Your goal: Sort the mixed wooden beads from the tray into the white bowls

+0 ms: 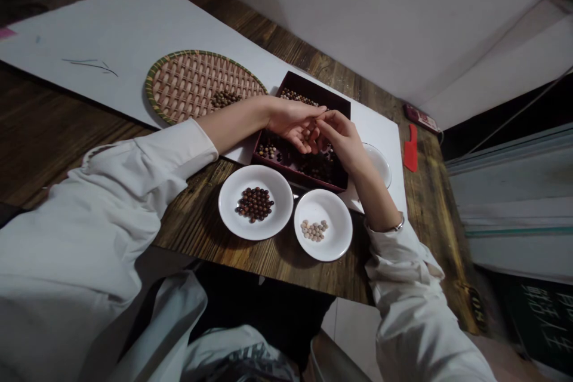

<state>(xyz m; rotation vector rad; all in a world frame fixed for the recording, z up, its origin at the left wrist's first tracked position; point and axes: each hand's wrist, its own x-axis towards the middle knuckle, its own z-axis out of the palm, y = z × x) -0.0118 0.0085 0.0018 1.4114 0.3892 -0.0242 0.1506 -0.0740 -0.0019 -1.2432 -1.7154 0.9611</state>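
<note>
My left hand is cupped palm up over a dark red box, its fingers curled around what look like a few small beads, mostly hidden. Against it, my right hand has thumb and fingers pinched together at the left fingertips; whatever is between them is too small to make out. Mixed beads in brown, tan and pale tones lie inside the box. In front of it, a white bowl holds dark brown beads. Beside that, a smaller white bowl contains pale beads.
A woven round tray with brownish-green beads lies left of the box. Another white dish is partly behind my right forearm. A red cleaver-shaped piece and a dark red phone-like object lie at the right, near the wall.
</note>
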